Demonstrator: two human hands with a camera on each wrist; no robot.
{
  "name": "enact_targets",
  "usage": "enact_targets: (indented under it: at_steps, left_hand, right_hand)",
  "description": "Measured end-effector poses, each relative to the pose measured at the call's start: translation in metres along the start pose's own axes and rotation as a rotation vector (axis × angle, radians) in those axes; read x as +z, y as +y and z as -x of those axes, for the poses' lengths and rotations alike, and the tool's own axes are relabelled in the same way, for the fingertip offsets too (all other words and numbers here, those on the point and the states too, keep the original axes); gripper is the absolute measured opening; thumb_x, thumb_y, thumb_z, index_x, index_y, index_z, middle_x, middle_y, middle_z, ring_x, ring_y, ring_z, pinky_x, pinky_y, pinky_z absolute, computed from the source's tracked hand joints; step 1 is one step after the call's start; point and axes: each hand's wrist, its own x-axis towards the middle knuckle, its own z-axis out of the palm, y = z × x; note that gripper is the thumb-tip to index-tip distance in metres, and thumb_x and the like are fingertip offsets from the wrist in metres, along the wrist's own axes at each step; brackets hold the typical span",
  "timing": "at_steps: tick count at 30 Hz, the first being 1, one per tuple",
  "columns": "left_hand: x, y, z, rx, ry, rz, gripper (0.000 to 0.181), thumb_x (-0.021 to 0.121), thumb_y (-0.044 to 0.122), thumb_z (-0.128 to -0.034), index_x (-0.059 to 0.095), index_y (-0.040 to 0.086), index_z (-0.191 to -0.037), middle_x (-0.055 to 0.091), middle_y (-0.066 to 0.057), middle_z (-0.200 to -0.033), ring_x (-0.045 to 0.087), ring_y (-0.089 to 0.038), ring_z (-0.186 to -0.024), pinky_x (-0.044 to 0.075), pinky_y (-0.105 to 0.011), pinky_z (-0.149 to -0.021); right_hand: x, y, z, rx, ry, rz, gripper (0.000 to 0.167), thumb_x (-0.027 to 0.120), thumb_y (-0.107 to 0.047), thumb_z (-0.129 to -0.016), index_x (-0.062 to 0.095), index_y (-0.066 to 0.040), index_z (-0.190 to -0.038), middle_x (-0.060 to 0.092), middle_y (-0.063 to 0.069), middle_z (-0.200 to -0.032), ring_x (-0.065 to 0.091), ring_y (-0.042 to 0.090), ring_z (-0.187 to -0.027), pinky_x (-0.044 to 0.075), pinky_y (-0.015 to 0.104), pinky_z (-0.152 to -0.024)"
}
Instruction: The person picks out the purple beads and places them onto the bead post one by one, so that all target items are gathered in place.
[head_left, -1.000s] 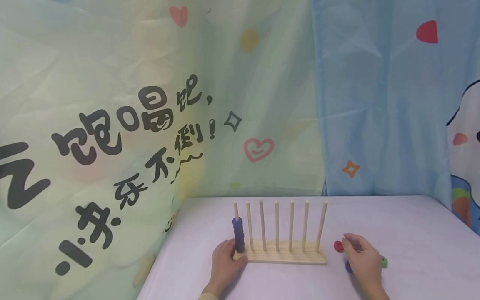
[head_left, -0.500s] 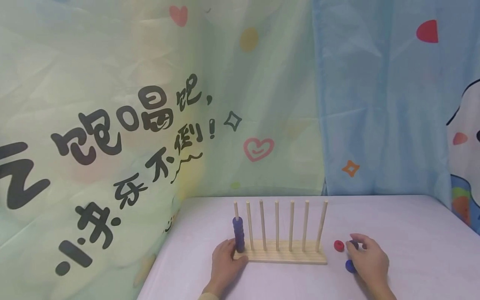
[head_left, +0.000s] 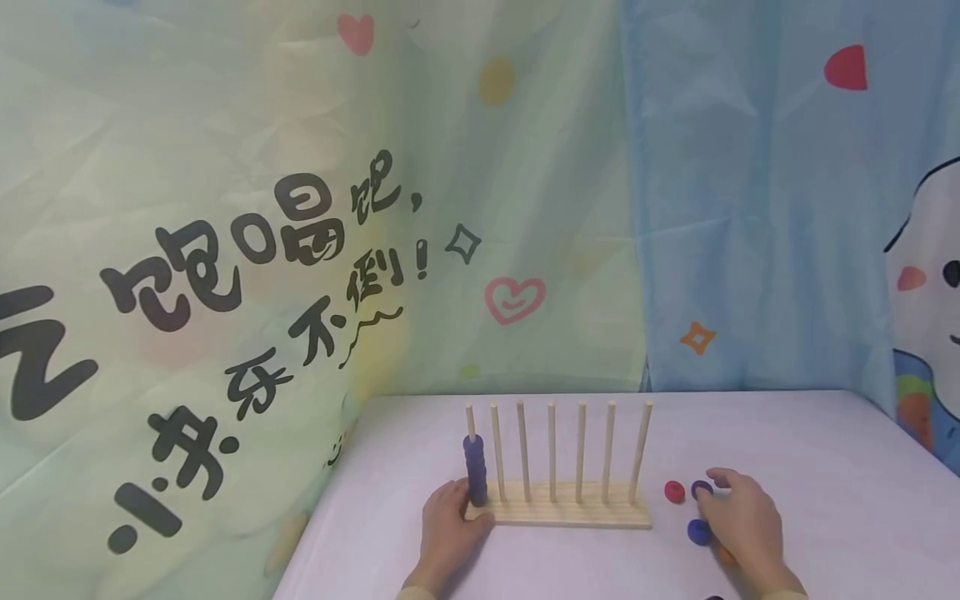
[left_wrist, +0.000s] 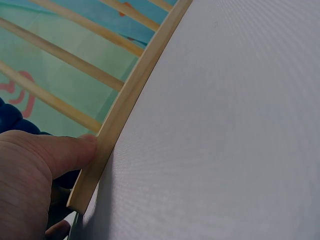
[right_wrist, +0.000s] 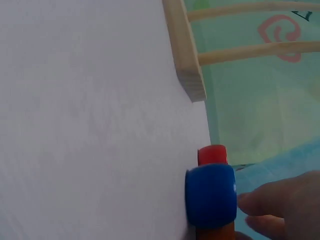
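A wooden peg rack [head_left: 558, 512] stands on the table with several upright pegs. Its leftmost peg carries a stack of dark blue-purple beads [head_left: 476, 471]. My left hand [head_left: 452, 525] grips the rack's left end; in the left wrist view its thumb [left_wrist: 75, 151] presses the base's edge. My right hand [head_left: 746, 517] hovers low over loose beads, thumb and index finger apart. Close to its thumb lies a dark blue bead [head_left: 702, 490]; a blue bead [head_left: 699, 532] and a partly hidden orange bead [head_left: 727, 556] lie below. A red bead [head_left: 674, 492] sits left of them.
A dark bead [head_left: 715, 597] shows at the bottom edge of the head view. The white tablecloth [head_left: 585, 567] covers the table, and printed curtains [head_left: 525, 208] hang behind it.
My right hand has shifted a little to the right, uncovering the dark blue, blue and orange beads. The green bead seen earlier is now hidden. My left hand stays on the rack.
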Motion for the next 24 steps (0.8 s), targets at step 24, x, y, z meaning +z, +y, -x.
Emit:
enact_targets:
  at_steps: [24]
  left_hand:
    - [0.0006, -0.001, -0.0003, 0.009, 0.0, 0.02, 0.052, 0.077, 0.028, -0.0734, 0.067, 0.008, -0.12, 0.066, -0.008, -0.121, 0.054, -0.035, -0.12, 0.034, -0.057, -0.107]
  right_hand:
    - [-0.0021, 0.003, -0.0085, 0.015, -0.142, 0.102, 0.056, 0.071, -0.026, -0.085, 0.054, 0.011, -0.124, 0.059, 0.034, -0.114, 0.055, 0.05, -0.103, 0.048, 0.06, -0.087]
